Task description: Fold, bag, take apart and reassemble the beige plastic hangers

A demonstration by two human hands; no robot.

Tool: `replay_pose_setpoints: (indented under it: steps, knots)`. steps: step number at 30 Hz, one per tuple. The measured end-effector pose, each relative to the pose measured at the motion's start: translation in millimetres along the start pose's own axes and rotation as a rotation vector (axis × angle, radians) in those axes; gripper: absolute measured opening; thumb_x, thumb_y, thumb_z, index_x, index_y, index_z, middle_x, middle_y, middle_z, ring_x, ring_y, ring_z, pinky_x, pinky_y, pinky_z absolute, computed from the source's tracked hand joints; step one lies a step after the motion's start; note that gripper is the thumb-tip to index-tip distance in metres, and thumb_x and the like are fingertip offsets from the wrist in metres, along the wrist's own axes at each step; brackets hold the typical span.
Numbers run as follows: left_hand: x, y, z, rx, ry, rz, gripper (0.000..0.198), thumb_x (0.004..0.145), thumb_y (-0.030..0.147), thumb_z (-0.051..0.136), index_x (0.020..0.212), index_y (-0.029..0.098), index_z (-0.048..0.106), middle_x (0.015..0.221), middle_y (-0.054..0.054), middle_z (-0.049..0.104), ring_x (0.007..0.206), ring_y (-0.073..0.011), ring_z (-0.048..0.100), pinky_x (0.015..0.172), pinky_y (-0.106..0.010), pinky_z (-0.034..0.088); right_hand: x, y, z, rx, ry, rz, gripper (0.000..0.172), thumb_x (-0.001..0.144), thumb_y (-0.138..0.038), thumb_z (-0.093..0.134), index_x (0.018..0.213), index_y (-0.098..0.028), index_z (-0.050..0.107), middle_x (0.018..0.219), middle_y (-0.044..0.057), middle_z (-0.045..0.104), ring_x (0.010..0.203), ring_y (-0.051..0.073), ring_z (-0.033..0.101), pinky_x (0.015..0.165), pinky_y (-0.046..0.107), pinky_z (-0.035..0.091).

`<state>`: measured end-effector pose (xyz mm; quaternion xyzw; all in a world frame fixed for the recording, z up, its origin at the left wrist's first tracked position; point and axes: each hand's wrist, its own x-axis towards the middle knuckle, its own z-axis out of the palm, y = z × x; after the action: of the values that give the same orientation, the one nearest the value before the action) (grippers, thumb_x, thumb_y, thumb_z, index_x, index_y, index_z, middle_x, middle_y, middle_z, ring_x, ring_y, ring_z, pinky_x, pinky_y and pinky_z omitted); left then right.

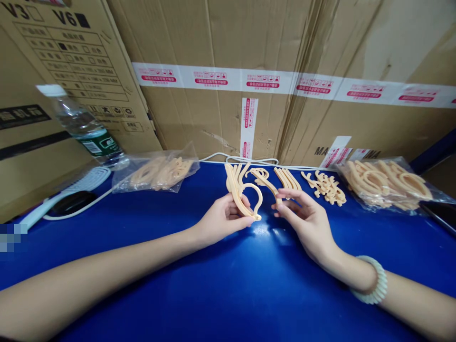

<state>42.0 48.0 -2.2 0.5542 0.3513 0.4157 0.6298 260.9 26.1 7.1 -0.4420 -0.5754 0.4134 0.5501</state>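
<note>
My left hand point(228, 217) pinches a beige plastic hanger arm point(235, 187) with a round hook point(260, 194) joined at its lower end, near the thumb. A second curved hanger arm point(271, 186) is between the thumb and fingers of my right hand point(306, 221), a little apart from the first piece. Behind my hands lie loose hooks point(262, 175) in a small heap. Long curved arms point(288, 179) lie side by side to their right. Farther right is a pile of small curved beige pieces point(327, 186).
Clear bags of beige parts lie at the left point(160, 172) and right point(388, 183). At the left are a water bottle point(89, 128), a pale hairbrush point(83, 183) and a black object point(73, 203). A white cable point(213, 156) runs along the cardboard boxes point(199, 118) behind the blue table point(228, 294).
</note>
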Motion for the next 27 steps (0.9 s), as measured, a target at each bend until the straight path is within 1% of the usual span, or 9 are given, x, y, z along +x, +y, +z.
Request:
replay_pose_setpoints:
  steps: [3,5,8,11,13,17,19,22,27]
  knots:
    - [-0.5,-1.2,-0.5,-0.004,-0.025,0.006,0.039,0.068,0.017,0.084,0.093,0.016,0.054,0.084,0.000,0.071,0.077,-0.0127,0.069,0.076,-0.027,0.054,1.8,4.2,0.1,0.141,-0.064,0.152,0.055,0.077,-0.029,0.086,0.128,-0.027,0.066,0.098,0.002,0.070,0.082,0.017,0.070,0.082,0.035,0.062]
    - [-0.8,-1.0,-0.6,0.006,-0.041,0.004,0.038,0.069,0.018,0.084,0.092,0.016,0.055,0.085,-0.001,0.072,0.078,-0.0130,0.069,0.076,-0.027,0.054,3.5,6.6,0.2,0.275,-0.090,0.240,0.063,0.072,-0.024,0.088,0.131,-0.029,0.065,0.102,0.001,0.067,0.086,0.016,0.069,0.089,0.037,0.061]
    - [-1.2,0.6,-0.1,0.025,-0.059,0.004,0.036,0.069,0.018,0.084,0.090,0.016,0.055,0.084,0.000,0.071,0.077,-0.0126,0.069,0.077,-0.027,0.054,6.8,9.0,-0.8,0.436,-0.135,0.321,0.058,0.069,-0.018,0.089,0.122,-0.027,0.068,0.095,0.000,0.067,0.091,0.017,0.070,0.099,0.041,0.057]
    - [-1.4,1.8,0.3,0.035,-0.074,0.007,0.035,0.070,0.019,0.084,0.089,0.016,0.055,0.085,0.000,0.071,0.078,-0.0127,0.069,0.079,-0.028,0.054,8.8,8.3,-1.5,0.489,-0.188,0.375,0.042,0.070,-0.019,0.089,0.109,-0.021,0.072,0.090,0.002,0.071,0.095,0.019,0.071,0.104,0.041,0.054]
    - [-1.5,1.6,0.0,0.044,-0.078,0.008,0.035,0.071,0.019,0.084,0.089,0.016,0.055,0.085,0.000,0.071,0.078,-0.0128,0.069,0.080,-0.028,0.054,8.5,6.7,-0.9,0.479,-0.201,0.384,0.036,0.072,-0.021,0.089,0.103,-0.020,0.072,0.092,0.003,0.073,0.097,0.019,0.071,0.101,0.037,0.055]
    - [-1.4,-0.3,-1.5,0.062,-0.084,0.011,0.034,0.072,0.020,0.083,0.090,0.016,0.055,0.085,0.000,0.071,0.078,-0.0128,0.069,0.081,-0.029,0.054,6.4,5.4,2.1,0.372,-0.255,0.321,0.037,0.071,-0.021,0.091,0.102,-0.021,0.070,0.093,0.002,0.076,0.088,0.014,0.072,0.087,0.025,0.057]
    - [-1.3,-1.2,-2.4,0.061,-0.099,0.027,0.033,0.072,0.020,0.082,0.090,0.016,0.055,0.086,0.000,0.070,0.079,-0.0127,0.069,0.082,-0.029,0.055,5.7,5.9,3.3,0.317,-0.285,0.281,0.035,0.072,-0.023,0.091,0.100,-0.021,0.070,0.093,0.002,0.076,0.085,0.013,0.072,0.083,0.024,0.057]
    - [-1.1,-1.7,-3.5,0.059,-0.127,0.053,0.030,0.074,0.020,0.081,0.089,0.016,0.054,0.087,0.000,0.070,0.079,-0.0123,0.069,0.082,-0.029,0.055,5.5,6.8,3.6,0.277,-0.320,0.250,0.031,0.075,-0.025,0.089,0.099,-0.020,0.070,0.091,0.002,0.076,0.083,0.014,0.072,0.082,0.025,0.057]
    - [-1.1,-1.2,-4.6,0.066,-0.135,0.052,0.029,0.075,0.020,0.079,0.090,0.017,0.054,0.087,0.000,0.069,0.078,-0.0115,0.067,0.081,-0.029,0.054,5.9,6.8,2.4,0.282,-0.325,0.261,0.033,0.076,-0.029,0.089,0.101,-0.021,0.070,0.095,0.003,0.076,0.085,0.015,0.072,0.083,0.027,0.057]
